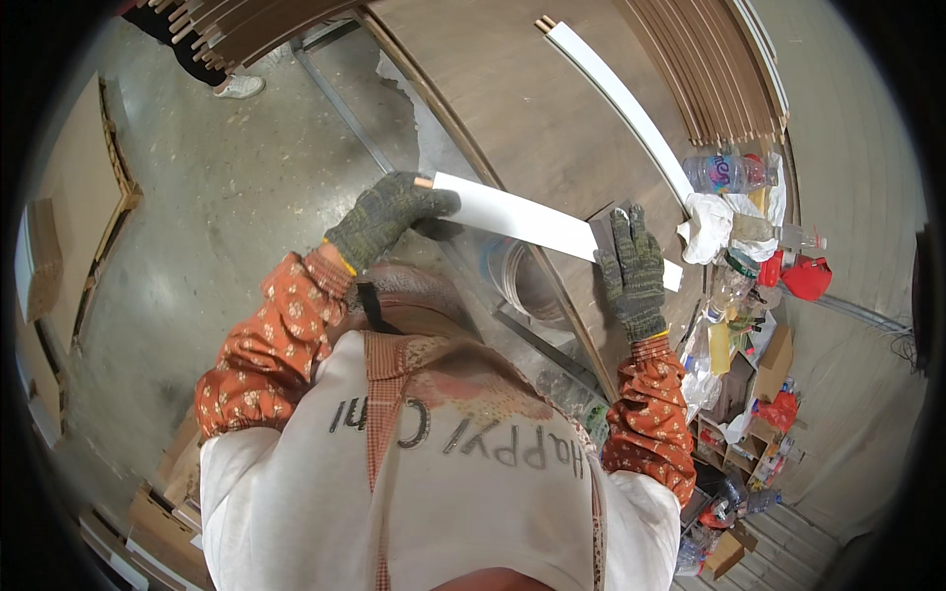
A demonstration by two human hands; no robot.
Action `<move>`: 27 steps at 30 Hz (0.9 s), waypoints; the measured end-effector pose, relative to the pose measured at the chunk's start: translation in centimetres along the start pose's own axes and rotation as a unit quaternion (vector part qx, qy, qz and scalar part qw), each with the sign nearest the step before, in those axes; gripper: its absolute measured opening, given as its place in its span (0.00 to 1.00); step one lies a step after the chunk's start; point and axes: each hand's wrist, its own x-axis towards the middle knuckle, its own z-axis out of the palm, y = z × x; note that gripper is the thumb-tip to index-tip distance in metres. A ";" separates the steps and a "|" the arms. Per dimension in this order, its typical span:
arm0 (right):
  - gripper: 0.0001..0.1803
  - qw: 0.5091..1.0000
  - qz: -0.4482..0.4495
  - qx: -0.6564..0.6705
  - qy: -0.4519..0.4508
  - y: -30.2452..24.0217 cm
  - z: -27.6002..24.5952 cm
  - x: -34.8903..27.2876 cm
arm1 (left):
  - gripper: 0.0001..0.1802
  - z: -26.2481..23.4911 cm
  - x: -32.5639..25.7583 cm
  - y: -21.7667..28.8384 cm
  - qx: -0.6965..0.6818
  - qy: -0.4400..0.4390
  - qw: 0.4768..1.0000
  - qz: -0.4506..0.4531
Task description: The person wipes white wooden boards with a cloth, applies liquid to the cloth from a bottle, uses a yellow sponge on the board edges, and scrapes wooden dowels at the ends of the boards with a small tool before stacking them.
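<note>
My left hand (396,215), in a dark knitted work glove, is closed round the left end of a long white board (517,219). A light wooden dowel (424,182) sticks out of that end. The board slants down to the right over the table edge. Near its right end my right hand (633,276), gloved alike, lies across it with long, nearly straight fingers, holding a dark grey sheet (601,225) against the board. What the sheet is made of I cannot make out. A second white board (626,108) with dowels at its far end lies on the brown table (512,89).
Brown boards (690,69) are stacked at the far right, more with dowels (236,30) at the far left. Bottles (724,173), white cloth (708,227) and a red container (806,279) crowd the right side. Below the table edge stands a round container (522,281). Another person's shoe (239,87) shows far left.
</note>
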 end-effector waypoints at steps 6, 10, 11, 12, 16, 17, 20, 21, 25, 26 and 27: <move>0.27 1.000 0.013 0.003 -0.010 -8.2 -1.3 7.4 | 0.24 -1.5 3.9 2.0 0.091 -0.028 0.995 0.013; 0.28 1.000 -0.024 0.015 0.000 -6.9 -3.0 7.0 | 0.22 -2.6 4.2 3.5 0.150 0.046 0.985 0.067; 0.30 1.000 0.020 0.000 -0.005 -5.5 -2.4 5.7 | 0.21 -3.7 4.9 2.7 0.171 0.021 0.967 0.190; 0.32 0.998 0.060 -0.008 -0.010 -3.6 -0.5 4.1 | 0.20 -3.9 5.1 2.7 0.151 0.015 0.974 0.169; 0.35 0.989 0.144 -0.022 -0.038 -2.5 -0.1 1.7 | 0.16 -3.1 5.2 1.0 0.187 0.057 0.964 0.179; 0.35 0.990 0.135 -0.018 -0.025 -2.4 -0.1 1.5 | 0.16 -3.0 5.6 0.8 0.243 0.074 0.945 0.205; 0.35 0.994 0.109 -0.020 0.013 -2.0 0.5 1.4 | 0.17 -1.8 7.1 1.9 0.410 0.132 0.867 0.250; 0.34 0.994 0.107 -0.027 0.023 -2.1 0.7 0.8 | 0.17 -1.5 7.5 2.4 0.492 0.144 0.824 0.241; 0.34 0.988 0.145 -0.054 -0.002 -1.7 0.9 -0.5 | 0.18 -0.2 8.9 4.1 0.632 0.194 0.727 0.188; 0.34 0.985 0.165 -0.051 -0.013 -1.7 0.9 -0.7 | 0.18 0.5 8.7 4.7 0.651 0.205 0.711 0.169; 0.34 0.985 0.165 -0.057 -0.002 -1.8 1.1 -0.8 | 0.18 1.0 8.4 5.9 0.636 0.222 0.726 0.142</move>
